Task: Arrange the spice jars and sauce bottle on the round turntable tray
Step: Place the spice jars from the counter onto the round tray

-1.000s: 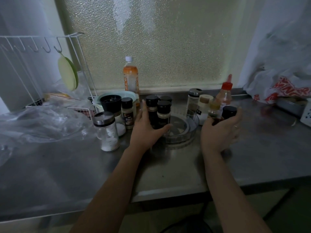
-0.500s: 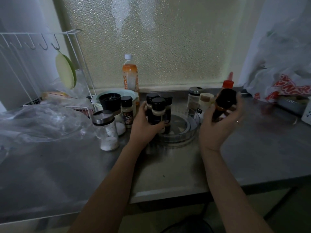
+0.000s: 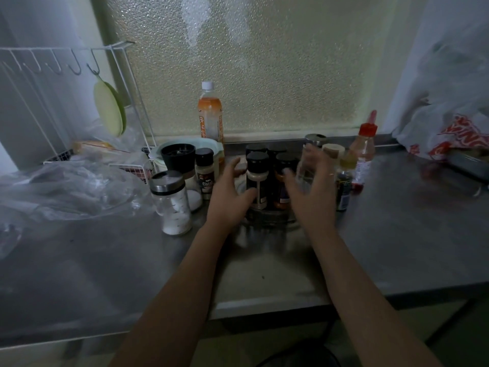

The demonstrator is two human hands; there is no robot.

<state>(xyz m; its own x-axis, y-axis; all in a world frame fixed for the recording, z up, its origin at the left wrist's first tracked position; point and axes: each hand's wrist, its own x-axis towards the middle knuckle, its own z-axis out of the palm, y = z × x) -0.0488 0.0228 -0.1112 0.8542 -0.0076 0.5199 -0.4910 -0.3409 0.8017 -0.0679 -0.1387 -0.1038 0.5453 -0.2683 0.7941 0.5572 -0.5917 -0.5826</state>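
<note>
Left to right: a steel-capped jar (image 3: 173,202), a grinder (image 3: 177,158) and a white-label jar (image 3: 205,169) stand on the counter (image 3: 105,260), off the tray. The left hand (image 3: 229,197), fingers spread and relaxed, rests beside a pale-filled jar (image 3: 257,181) on the tray (image 3: 267,217); its thumb touches the jar but grips nothing. An orange jar (image 3: 283,181) stands just beside it, with two black caps behind. The right hand (image 3: 311,192) is blurred, fingers loose; whether it holds anything cannot be told. A dark jar (image 3: 344,190) and the sauce bottle (image 3: 363,157) wait to the right, off the tray. Judged best practice: steady the tray's left edge, set each jar upright in a free gap, and avoid knocking neighbours.
</note>
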